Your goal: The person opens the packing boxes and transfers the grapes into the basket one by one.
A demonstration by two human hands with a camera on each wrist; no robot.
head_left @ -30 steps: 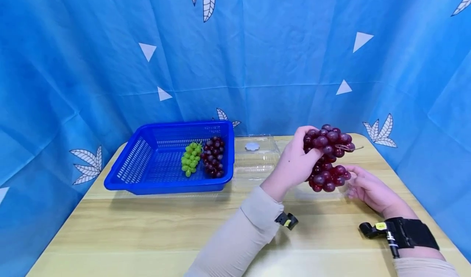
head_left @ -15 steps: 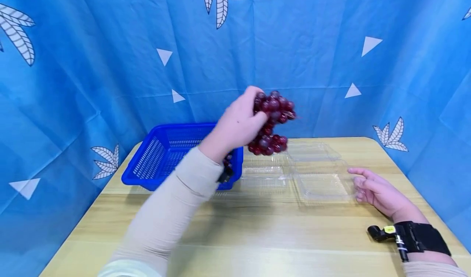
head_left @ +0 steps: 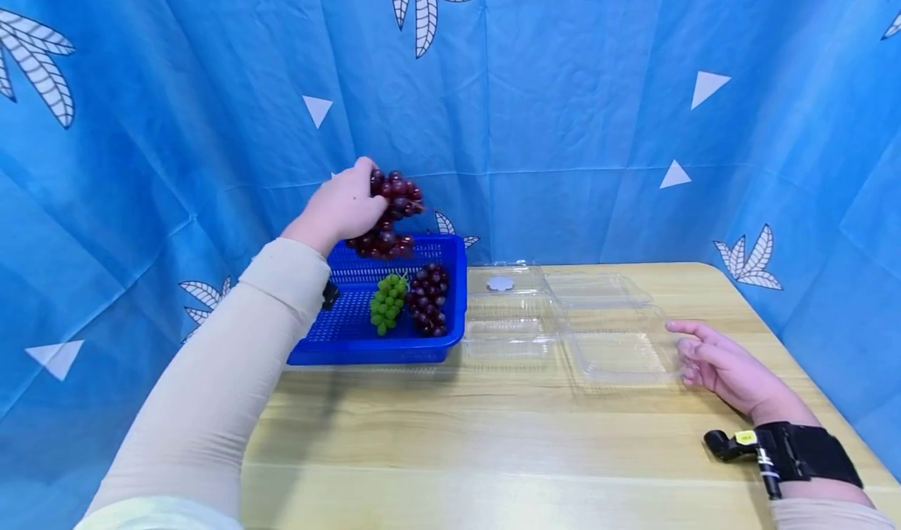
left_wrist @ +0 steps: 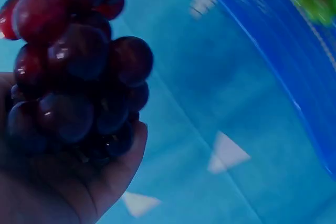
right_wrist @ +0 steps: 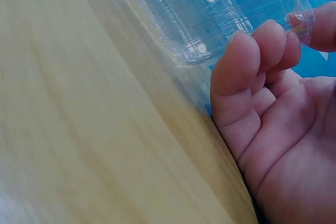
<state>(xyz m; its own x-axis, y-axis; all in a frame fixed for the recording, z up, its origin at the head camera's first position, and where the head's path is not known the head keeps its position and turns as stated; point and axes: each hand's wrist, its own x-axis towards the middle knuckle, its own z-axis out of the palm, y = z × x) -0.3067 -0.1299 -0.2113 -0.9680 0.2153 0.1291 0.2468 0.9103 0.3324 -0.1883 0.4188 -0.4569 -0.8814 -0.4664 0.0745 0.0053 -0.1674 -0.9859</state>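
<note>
My left hand (head_left: 342,208) grips a large bunch of red grapes (head_left: 396,195) above the back of the blue basket (head_left: 456,299). In the left wrist view the bunch of red grapes (left_wrist: 68,61) lies against the palm and fingers. Inside the basket, a green grape bunch (head_left: 388,303) sits beside a dark purple bunch (head_left: 428,299). At the right edge of an opened clear plastic box (head_left: 619,354), my right hand (head_left: 725,366) has loosely bent fingers. One fingertip appears to touch the box's clear rim (right_wrist: 310,27).
Another opened clear plastic box (head_left: 510,331), with a white label (head_left: 500,283) on its lid, stands between the basket and the right-hand box. A wooden table (head_left: 450,444) carries everything. Behind and at the sides hangs a blue patterned curtain (head_left: 563,123).
My left hand has lifted the red grapes from over the right-hand box and carried them left to above the basket. The right hand stays by the box; the head view has shifted slightly.
</note>
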